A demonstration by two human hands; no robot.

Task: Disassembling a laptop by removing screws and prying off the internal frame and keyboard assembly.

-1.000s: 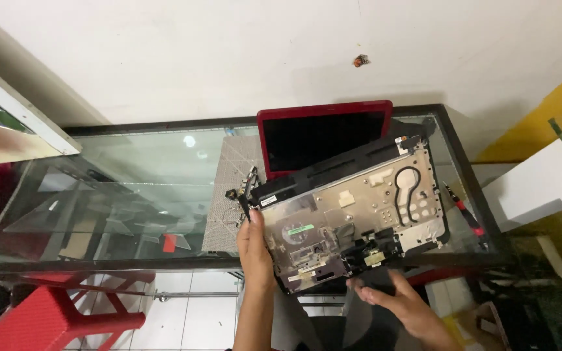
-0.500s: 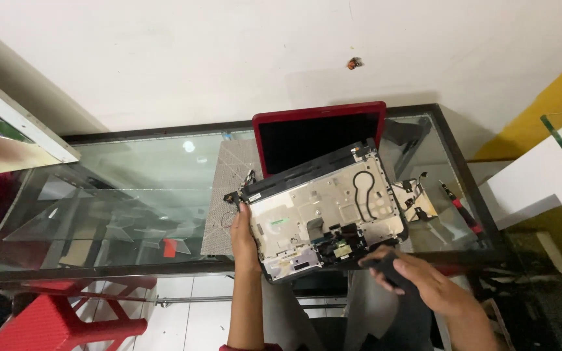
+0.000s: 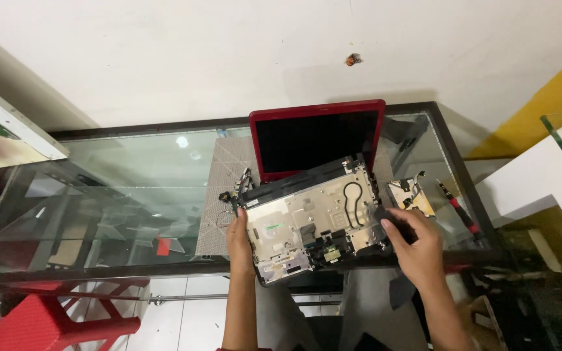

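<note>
A glass-topped table (image 3: 131, 169) with a dark frame stands against a pale wall, with a red plastic stool (image 3: 40, 325) on the tiled floor below the left side.

Nearest the person, the left hand (image 3: 240, 242) clasps the left edge of an opened laptop base (image 3: 310, 224), thumb over the rim, holding it tilted up off the table. The right hand (image 3: 414, 244) is curled around the base's right edge, fingers closed on a dark part there; what exactly it pinches cannot be made out. A moment ago this hand sat lower, under the near corner; it has since moved up the right side, and the base has swung a little more level. Judging from that, the person has shifted grip for turning or steadying the base.

Just beyond the right hand lies a small loose circuit board (image 3: 411, 196), and further right a red-handled screwdriver (image 3: 458, 209). Beyond both hands, a red laptop lid with its dark screen (image 3: 317, 138) rests on a grey mat (image 3: 226, 175).
</note>
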